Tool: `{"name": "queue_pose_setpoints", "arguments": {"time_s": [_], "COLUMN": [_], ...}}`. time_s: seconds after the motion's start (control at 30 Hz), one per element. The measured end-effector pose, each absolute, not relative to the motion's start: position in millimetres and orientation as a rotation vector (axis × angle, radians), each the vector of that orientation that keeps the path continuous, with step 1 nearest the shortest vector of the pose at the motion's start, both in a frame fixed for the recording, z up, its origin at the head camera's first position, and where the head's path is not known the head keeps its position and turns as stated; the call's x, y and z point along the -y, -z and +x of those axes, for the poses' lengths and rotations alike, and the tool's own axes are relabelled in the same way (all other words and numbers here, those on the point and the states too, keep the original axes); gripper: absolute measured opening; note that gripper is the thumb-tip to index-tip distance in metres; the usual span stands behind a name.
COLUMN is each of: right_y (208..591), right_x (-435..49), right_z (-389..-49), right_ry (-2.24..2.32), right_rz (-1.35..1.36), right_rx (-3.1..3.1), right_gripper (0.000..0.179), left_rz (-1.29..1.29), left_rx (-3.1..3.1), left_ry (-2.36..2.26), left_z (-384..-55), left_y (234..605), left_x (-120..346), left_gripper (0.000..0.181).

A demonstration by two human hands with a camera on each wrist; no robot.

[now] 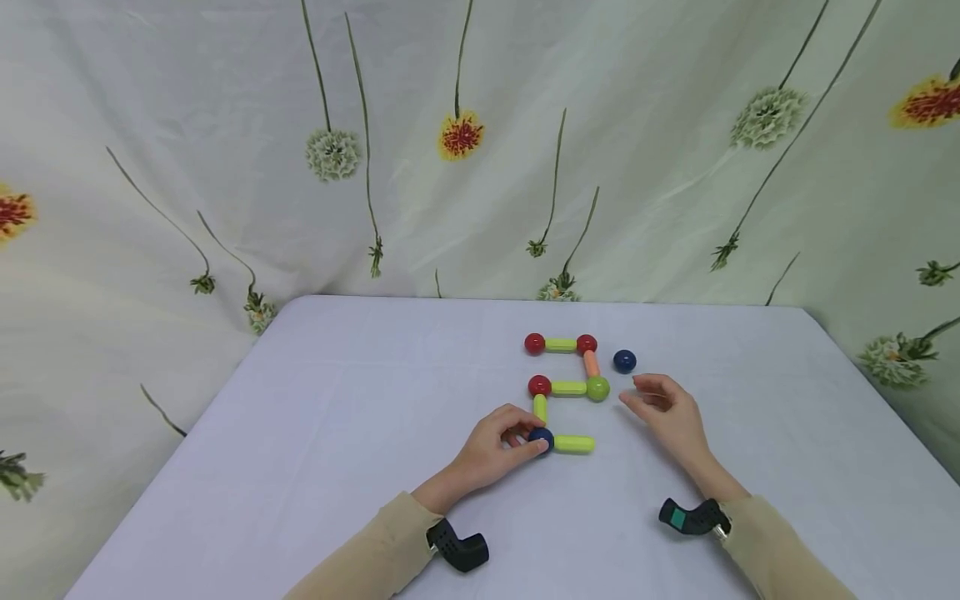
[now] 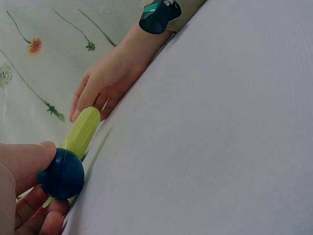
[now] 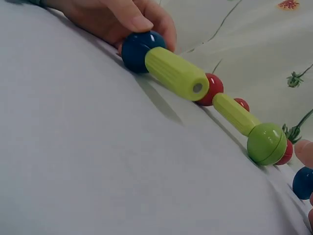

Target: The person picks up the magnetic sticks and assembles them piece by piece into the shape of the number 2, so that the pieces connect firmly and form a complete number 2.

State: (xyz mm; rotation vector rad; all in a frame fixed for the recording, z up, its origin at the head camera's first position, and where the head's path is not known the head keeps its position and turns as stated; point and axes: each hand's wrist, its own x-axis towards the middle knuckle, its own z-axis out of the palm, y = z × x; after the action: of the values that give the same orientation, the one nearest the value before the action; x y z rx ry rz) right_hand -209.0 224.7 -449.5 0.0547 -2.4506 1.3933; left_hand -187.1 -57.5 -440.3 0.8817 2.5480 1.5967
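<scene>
My left hand pinches a blue ball between thumb and fingers. From that ball a yellow-green magnetic rod sticks out to the right, its free end showing a metal disc in the right wrist view. Another yellow-green rod runs from it to a red ball. The zigzag continues through a rod, a green ball, an orange rod and two red balls with a rod between them. My right hand holds nothing, its curved fingers just nearer than a loose blue ball.
A white cloth covers the table, and all the pieces lie right of its middle. Behind it hangs a pale curtain with printed flowers. Each wrist bears a black camera mount.
</scene>
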Motion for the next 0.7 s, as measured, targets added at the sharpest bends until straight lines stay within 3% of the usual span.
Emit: {"name": "queue_pose_setpoints", "arguments": {"time_s": [0.43,0.7], "right_y": [446,446], "right_x": [-227,-228], "right_z": [-237,-250], "right_ry": [-1.314,-1.280], "right_rz": [0.058,0.118], "right_rx": [2.475,2.504], "right_gripper": [0.056,0.056], "left_rz": [0.851,0.845], "left_rx": [-2.542,-2.518], "left_ry": [-1.598,-1.600], "left_z": [-187,-169], "left_y": [440,409], "left_x": [56,55], "left_gripper": [0.023,0.023]}}
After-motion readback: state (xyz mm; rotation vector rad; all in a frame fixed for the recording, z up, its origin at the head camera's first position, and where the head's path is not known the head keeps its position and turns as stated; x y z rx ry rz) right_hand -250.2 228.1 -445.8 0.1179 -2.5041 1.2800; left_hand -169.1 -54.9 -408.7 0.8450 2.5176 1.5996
